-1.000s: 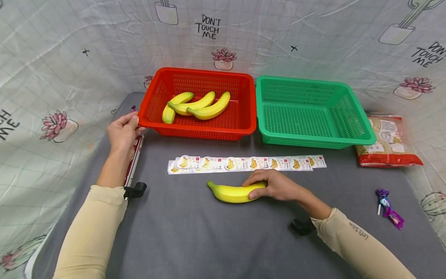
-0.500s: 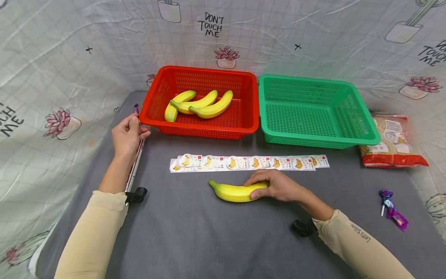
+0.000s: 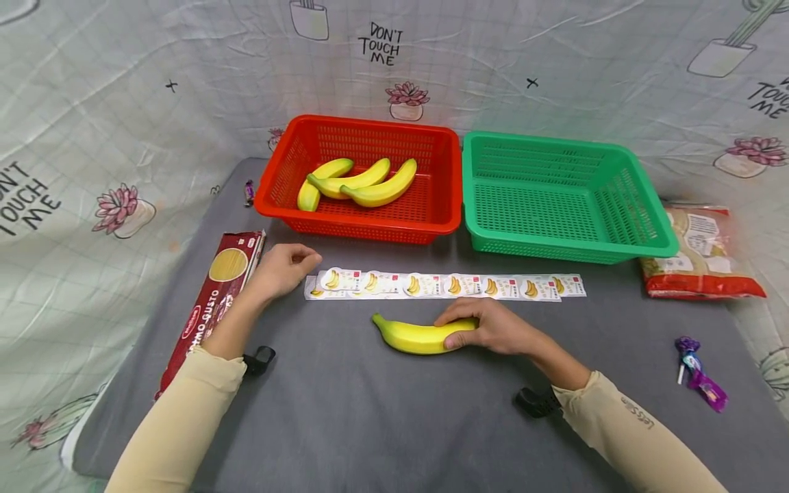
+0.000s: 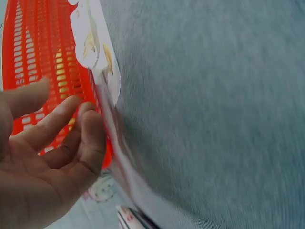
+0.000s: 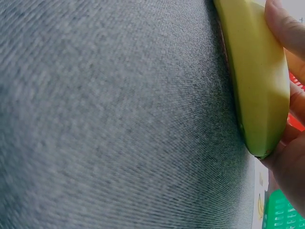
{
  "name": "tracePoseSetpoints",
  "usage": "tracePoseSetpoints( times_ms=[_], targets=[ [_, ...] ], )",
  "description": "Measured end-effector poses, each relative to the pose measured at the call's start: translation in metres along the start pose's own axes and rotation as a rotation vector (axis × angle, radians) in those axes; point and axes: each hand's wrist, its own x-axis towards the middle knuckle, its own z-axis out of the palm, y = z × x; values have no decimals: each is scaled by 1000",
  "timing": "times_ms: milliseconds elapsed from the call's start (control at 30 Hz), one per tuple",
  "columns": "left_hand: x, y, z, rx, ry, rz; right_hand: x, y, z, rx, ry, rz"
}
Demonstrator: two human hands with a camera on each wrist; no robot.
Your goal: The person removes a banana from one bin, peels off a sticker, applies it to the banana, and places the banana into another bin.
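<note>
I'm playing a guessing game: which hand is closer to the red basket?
The left hand: it's just in front of the red basket. The right hand grips a banana, farther away.

**"DON'T TOUCH ME" and "GUSTO" Stand Out Clearest**

The patterned cloth (image 3: pixel 481 55) behind the bench (image 3: pixel 382 424) carries "DON'T TOUCH ME" in dark hand-drawn capitals: whole at the upper middle, tilted near the left edge, and cut off by the frame at the right. A small "X" mark stands on it to either side of the middle lettering. The dark red package (image 3: pixel 208 308) shows "GUSTO" in white, after the letters "MO"; its red oval badge is too small to read. Blurred print on the right sleeve (image 3: pixel 635 428) begins "Lets". Characters on the banana-picture labels (image 3: pixel 422 285) and the red-edged bag (image 3: pixel 703 239) are illegibly small.
</note>
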Motion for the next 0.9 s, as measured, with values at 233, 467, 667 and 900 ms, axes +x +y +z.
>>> tracePoseSetpoints(
  times_ms=[233, 467, 667, 900],
  targets=[
    [5, 7, 13, 101, -89, -12, 0, 0, 2, 6, 16, -1],
    [8, 5, 17, 147, -73, -5, -2, 1, 3, 11, 28, -9],
    [9, 4, 19, 150, -66, -18, -1, 2, 3, 11, 31, -7],
    [11, 3, 19, 124, -64, -16, -2, 3, 3, 4, 42, -10]
  ],
)
